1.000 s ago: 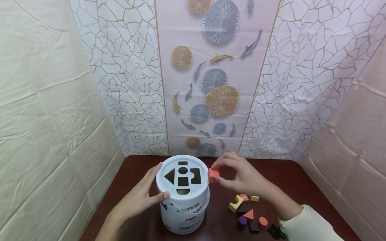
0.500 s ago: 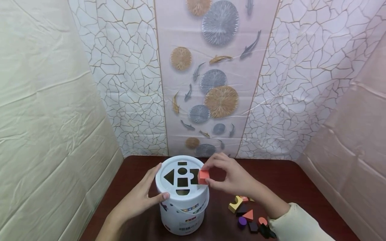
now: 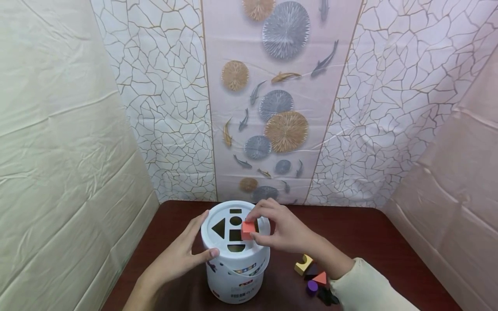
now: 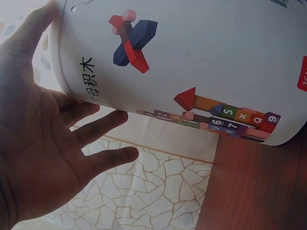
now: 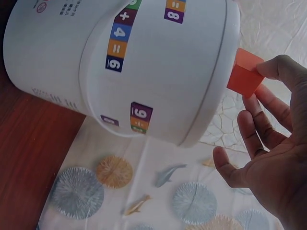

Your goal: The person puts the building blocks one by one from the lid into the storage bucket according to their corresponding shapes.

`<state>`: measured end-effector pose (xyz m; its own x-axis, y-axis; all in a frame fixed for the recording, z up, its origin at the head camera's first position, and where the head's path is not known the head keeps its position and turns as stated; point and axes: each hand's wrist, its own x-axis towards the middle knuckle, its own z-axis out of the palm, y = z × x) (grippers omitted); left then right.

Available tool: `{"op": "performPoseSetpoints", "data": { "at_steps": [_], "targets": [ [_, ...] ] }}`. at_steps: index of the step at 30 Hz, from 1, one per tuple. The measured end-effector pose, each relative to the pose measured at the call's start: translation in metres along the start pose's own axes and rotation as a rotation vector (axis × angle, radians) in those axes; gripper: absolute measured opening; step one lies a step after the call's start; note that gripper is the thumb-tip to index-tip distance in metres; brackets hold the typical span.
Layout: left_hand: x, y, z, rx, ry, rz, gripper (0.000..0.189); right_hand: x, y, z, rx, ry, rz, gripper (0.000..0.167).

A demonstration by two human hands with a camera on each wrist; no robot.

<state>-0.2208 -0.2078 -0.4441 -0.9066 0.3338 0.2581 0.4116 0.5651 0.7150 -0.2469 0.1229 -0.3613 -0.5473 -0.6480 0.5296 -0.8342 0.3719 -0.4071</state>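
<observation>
A white bucket (image 3: 235, 280) stands upright on the table, its lid (image 3: 212, 242) pierced by several shaped holes. My left hand (image 3: 177, 257) steadies it from the left, thumb at the near rim and fingers along the far side. The left wrist view shows that hand (image 4: 53, 143) with its fingers spread and mostly straight against the bucket wall. Between thumb and fingertips, my right hand (image 3: 285, 229) pinches a red cube block (image 3: 247, 230). The block is close over the lid, overlapping the square hole's right edge; the notched hole behind it is mostly hidden.
Loose blocks lie right of the bucket: a yellow arch block (image 3: 303, 264), a red triangle block (image 3: 320, 278), a purple cylinder block (image 3: 312, 287) and dark blocks (image 3: 327, 296). My right forearm passes above some of them. Patterned cloth (image 3: 186, 129) hangs behind the dark red table (image 3: 334, 216).
My right hand has carried the red cube block leftward, from beside the bucket's right rim to over the lid near the square hole. The left hand and bucket stay in place.
</observation>
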Motion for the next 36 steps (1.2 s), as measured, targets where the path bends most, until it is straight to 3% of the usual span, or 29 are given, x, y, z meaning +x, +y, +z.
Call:
{"op": "performPoseSetpoints", "data": {
  "at_steps": [15,22,36],
  "targets": [
    [0.001,0.003,-0.001,-0.014,-0.027,-0.041,0.107,0.013,0.003,0.020,0.010,-0.012,-0.025,0.028],
    [0.001,0.002,-0.002,-0.010,-0.028,-0.028,0.106,0.014,0.005,0.027,0.025,-0.006,-0.027,0.026],
    [0.001,0.000,-0.001,-0.016,-0.013,-0.005,0.106,0.012,0.007,0.033,-0.047,-0.023,-0.017,0.028]
  ]
}}
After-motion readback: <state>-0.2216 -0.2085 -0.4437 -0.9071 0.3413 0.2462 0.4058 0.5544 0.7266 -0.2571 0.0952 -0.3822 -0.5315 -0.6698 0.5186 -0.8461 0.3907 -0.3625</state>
